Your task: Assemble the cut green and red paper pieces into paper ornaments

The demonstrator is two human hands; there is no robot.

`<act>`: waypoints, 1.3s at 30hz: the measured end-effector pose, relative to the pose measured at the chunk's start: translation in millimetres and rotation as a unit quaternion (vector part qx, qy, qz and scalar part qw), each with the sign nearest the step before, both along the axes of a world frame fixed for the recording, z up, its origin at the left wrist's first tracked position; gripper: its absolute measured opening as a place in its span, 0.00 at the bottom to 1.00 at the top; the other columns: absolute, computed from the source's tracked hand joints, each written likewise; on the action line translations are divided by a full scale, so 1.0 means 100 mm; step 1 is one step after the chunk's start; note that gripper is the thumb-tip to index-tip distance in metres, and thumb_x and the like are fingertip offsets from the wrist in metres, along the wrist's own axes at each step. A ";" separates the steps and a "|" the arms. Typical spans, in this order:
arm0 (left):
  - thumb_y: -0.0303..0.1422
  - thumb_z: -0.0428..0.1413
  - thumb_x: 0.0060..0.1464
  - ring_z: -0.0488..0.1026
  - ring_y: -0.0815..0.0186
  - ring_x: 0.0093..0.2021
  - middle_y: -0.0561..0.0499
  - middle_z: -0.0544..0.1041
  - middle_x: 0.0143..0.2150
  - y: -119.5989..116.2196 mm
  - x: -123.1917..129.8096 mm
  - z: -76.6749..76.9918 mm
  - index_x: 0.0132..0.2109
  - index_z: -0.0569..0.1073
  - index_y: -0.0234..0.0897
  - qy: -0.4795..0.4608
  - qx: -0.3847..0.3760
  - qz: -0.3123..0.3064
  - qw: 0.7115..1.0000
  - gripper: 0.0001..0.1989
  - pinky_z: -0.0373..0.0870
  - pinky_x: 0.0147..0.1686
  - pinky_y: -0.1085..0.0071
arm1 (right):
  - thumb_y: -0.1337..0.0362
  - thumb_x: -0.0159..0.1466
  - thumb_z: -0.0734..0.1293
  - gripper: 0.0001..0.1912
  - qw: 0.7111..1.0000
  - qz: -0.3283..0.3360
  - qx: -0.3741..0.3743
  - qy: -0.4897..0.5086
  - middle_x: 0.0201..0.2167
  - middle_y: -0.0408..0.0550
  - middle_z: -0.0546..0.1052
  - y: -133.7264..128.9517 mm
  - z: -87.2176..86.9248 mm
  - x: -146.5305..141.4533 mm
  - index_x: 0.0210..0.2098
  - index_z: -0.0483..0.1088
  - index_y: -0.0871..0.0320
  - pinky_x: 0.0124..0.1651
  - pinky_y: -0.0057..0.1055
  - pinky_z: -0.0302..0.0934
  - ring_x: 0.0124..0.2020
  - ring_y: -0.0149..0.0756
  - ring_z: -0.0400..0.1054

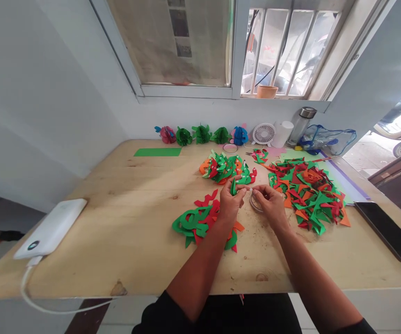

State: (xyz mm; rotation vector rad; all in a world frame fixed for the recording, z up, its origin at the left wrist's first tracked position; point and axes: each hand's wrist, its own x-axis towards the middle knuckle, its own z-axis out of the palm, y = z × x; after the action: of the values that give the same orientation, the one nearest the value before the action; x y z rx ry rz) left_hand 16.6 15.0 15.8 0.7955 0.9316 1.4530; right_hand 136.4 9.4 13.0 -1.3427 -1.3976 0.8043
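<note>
Grainy, knotted wood tabletop [117, 185] stretches under my fingers [239, 195]. To their right heaps a tangle of jagged paper scraps [306, 197]; nearer me, leftward, lie curvy paper cut-outs [195, 220]. A slim round ring [252, 204] lies beside my right hand [271, 202]; my left hand [230, 199] pinches upright green paper [233, 187], my right a tiny pale bit [251, 189].
</note>
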 end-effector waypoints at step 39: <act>0.29 0.51 0.52 0.73 0.66 0.34 0.50 0.76 0.37 -0.09 0.09 -0.19 0.60 0.58 0.42 0.455 0.134 0.033 0.880 0.28 0.68 0.34 0.72 | 0.59 0.56 0.67 0.16 0.989 0.043 0.045 0.136 0.28 0.42 0.72 -0.10 -0.08 -0.04 0.42 0.65 0.55 0.30 0.27 0.59 0.27 0.29 0.64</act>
State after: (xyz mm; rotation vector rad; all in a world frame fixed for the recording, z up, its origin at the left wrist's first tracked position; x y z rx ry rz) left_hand 25.5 5.8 -3.7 1.7495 1.4697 1.2566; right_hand 132.1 -0.6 5.0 -1.0656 -1.2670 0.9332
